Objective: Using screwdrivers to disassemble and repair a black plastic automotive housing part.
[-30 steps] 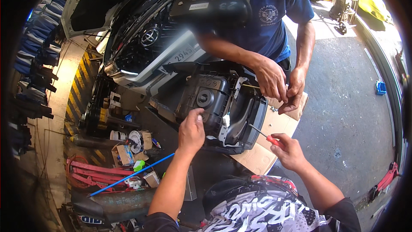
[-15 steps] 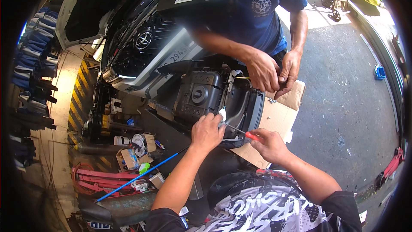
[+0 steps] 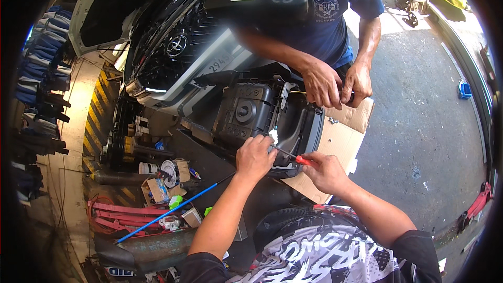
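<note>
A screwdriver with a red handle (image 3: 306, 162) is gripped in my right hand (image 3: 329, 173). Its thin metal shaft points left toward the fingertips of my left hand (image 3: 254, 158). The left fingers are curled together at the near edge of a black moulded plastic part (image 3: 242, 109), which has a round boss in its middle. What they pinch is hidden. Beside them a small white piece (image 3: 273, 135) sticks up. A metal bracket (image 3: 283, 94) runs along the plastic part's right side, and past it is a curved black panel (image 3: 313, 131).
Across from me a co-worker's hands (image 3: 338, 86) hold a tool with a thin yellowish shaft at the bracket. Flattened cardboard (image 3: 340, 141) with small hardware lies at the right. A car (image 3: 178, 47) with its bonnet up stands far left. A blue rod (image 3: 173, 211) crosses the clutter near left.
My right hand and the screwdriver have shifted slightly left, closer to my left hand. The co-worker's hands have moved up a little. My left hand stays at the part's edge.
</note>
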### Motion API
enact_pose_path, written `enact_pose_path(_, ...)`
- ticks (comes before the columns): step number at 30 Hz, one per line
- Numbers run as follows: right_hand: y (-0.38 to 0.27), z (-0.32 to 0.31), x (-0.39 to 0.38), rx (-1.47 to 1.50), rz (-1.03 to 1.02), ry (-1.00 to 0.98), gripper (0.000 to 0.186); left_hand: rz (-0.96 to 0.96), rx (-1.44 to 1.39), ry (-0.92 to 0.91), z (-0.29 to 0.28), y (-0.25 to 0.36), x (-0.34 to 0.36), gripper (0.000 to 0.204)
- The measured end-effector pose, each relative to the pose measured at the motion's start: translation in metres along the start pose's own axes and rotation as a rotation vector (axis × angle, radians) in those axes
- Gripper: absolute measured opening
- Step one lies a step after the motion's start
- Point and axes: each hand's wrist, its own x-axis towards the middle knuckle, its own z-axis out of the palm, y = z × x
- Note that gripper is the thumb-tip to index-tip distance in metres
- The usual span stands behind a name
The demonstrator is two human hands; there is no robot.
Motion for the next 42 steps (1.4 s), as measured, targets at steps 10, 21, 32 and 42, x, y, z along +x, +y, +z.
enact_pose_path(10, 0.006, -0.026, 0.031, 0.408, 0.38, -0.268, 0.027, 0.026, -0.011, 0.032, 0.006, 0.0, -0.001, 0.024)
enact_pose_path(21, 0.03, -0.033, 0.04, 1.056, 0.646, -0.563, 0.026, 0.05, -0.005, 0.044, 0.015, 0.003, -0.001, 0.023)
enact_pose_path(32, -0.004, -0.022, 0.031, -0.019, -0.024, -0.053, 0.023, 0.019, -0.032, -0.015, 0.013, 0.005, -0.003, 0.023)
enact_pose_path(42, 0.016, -0.015, 0.038, 0.471, 0.095, 0.04, 0.018, 0.08, -0.064, 0.026, 0.013, 0.002, 0.0, 0.016)
